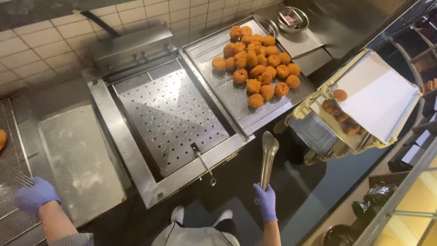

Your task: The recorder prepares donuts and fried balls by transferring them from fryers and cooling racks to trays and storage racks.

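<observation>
My right hand (265,202), in a blue glove, grips metal tongs (268,156) whose closed tips point up toward the front edge of a perforated drain tray (225,93). On that tray lies a heap of several round golden fried balls (256,61). My left hand (33,196), also in a blue glove, rests on a wire rack (11,182) at the far left; whether it holds the rack I cannot tell. Between the hands sits a steel fryer (136,150) with a perforated cover plate (168,116).
A tilted tray (378,98) at the right stands over a pan (318,109) with a few fried pieces (339,111). A metal bowl (292,19) stands at the back. A flat steel surface (75,159) lies left of the fryer. A tiled wall runs behind.
</observation>
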